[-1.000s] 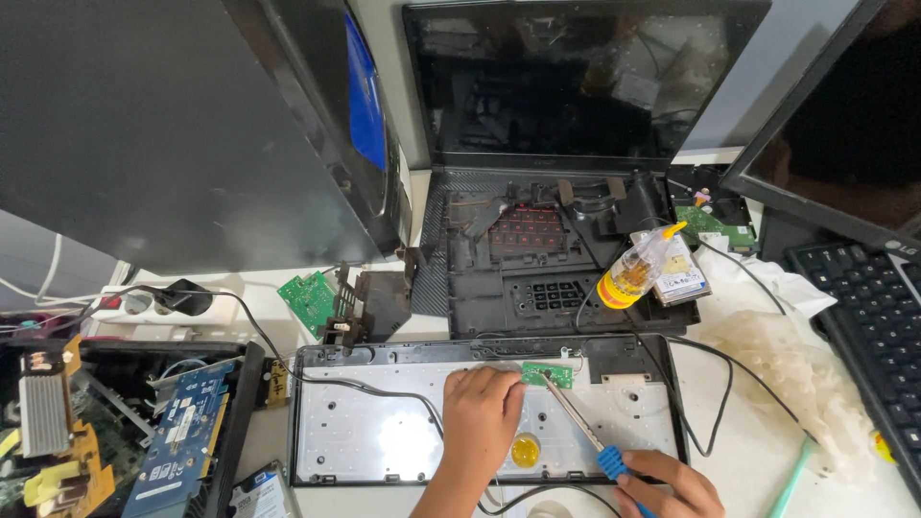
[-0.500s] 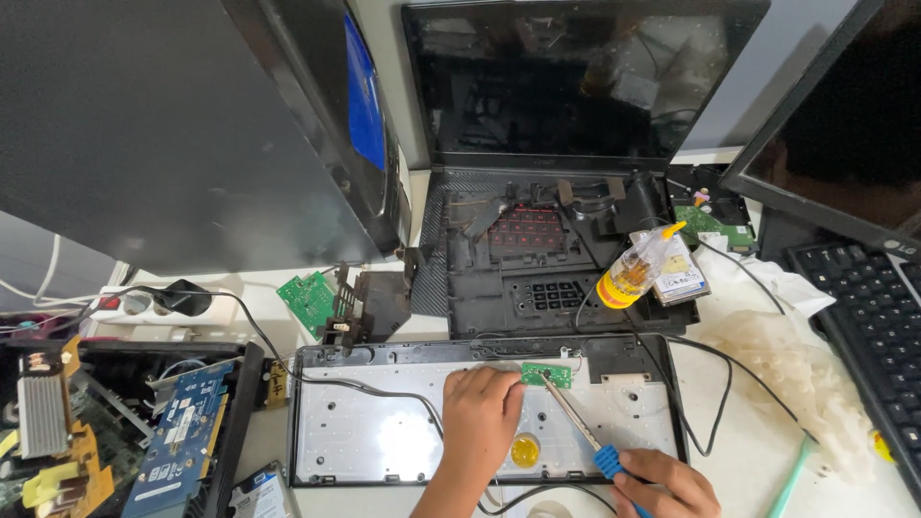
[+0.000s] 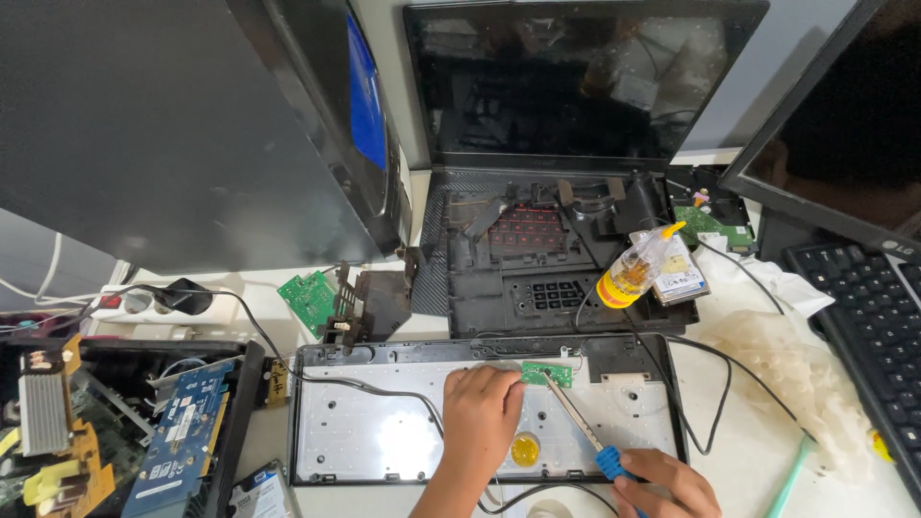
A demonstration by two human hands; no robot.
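My left hand [image 3: 480, 417] lies palm down on the pale metal back of the black-framed laptop keyboard panel [image 3: 384, 441], fingers curled loosely together and gripping nothing, their tips touching the edge of the small green rectangular circuit board [image 3: 547, 373] just ahead of them. My right hand [image 3: 667, 484] is closed around the blue handle of a thin metal-shafted soldering iron [image 3: 576, 417], whose shaft slants up and away from that hand so its tip meets the green board. Between my two hands, near the panel's close edge, sits a small round yellow blob [image 3: 525, 450] on the metal.

Beyond my fingers stands the opened black laptop [image 3: 566, 269] with its stripped base and dark screen. Farther out from my right hand, a clear plastic bottle of amber liquid with a yellow nozzle [image 3: 638, 269] leans on that base. A black cable [image 3: 700, 393] loops across the white table past my right wrist. Away from my left hand lies a blue expansion card [image 3: 182, 432] in an open black case.
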